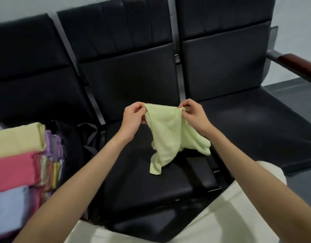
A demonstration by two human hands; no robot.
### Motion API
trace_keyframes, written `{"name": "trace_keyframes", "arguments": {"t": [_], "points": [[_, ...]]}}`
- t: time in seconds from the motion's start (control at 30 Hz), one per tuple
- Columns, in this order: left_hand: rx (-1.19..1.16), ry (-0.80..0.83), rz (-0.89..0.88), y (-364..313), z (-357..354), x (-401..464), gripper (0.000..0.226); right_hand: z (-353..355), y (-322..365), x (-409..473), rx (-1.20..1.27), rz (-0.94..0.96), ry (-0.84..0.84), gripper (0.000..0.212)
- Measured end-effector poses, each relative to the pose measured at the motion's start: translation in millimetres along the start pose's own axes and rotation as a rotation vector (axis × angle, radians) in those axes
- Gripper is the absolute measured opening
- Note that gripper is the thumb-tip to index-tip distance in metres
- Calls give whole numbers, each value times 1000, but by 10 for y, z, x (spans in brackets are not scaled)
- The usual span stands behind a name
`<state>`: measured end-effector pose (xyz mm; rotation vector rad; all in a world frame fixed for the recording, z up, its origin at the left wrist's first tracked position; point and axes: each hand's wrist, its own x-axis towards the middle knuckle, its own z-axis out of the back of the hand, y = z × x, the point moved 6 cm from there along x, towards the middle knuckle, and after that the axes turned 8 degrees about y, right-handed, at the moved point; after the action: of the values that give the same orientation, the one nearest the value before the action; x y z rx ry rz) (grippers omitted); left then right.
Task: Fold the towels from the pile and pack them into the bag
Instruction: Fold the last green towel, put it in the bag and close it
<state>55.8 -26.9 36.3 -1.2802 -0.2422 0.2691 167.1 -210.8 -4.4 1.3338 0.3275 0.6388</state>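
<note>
Both hands hold a pale green towel (170, 132) up over the middle black seat (147, 181): the left hand (133, 118) and right hand (193, 114) each have a narrow pinch grip on its top edge, probably to shake it flat for folding. Its lower corners hang crumpled just above the bare cushion. Folded towels (16, 160) are stacked at the left beside a dark bag (72, 142).
</note>
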Motion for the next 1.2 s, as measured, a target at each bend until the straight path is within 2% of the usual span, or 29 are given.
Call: {"name": "trace_keyframes", "arguments": {"t": [0.17, 0.23, 0.33, 0.5, 0.73, 0.8, 0.97, 1.07, 1.2], "points": [[-4, -64, 51, 169, 420, -262, 21, -425, 26, 203, 55, -96, -21, 17], [8, -89, 76, 273, 509, -321, 21, -610, -11, 255, -21, -100, -49, 22], [44, -123, 85, 379, 605, -359, 21, -984, -121, 163, -169, -99, -4, 30], [84, -131, 95, 566, 771, -347, 19, -1578, -402, -411, -337, -39, 138, 21], [75, -190, 104, 704, 960, -421, 19, -1932, -913, -819, -642, -236, 244, 29], [78, -209, 111, 758, 1022, -451, 18, -1946, -1010, -853, -710, -273, 270, 24], [94, -289, 126, 875, 1256, -519, 18, -1732, -1115, -825, -549, -336, 165, 10], [64, -376, 170, 1015, 1493, -560, 19, -1527, -1068, -728, -417, -280, 124, 13], [144, -383, 195, 1188, 1723, -680, 18, -1346, -899, -580, -347, -184, 93, 18]]}}
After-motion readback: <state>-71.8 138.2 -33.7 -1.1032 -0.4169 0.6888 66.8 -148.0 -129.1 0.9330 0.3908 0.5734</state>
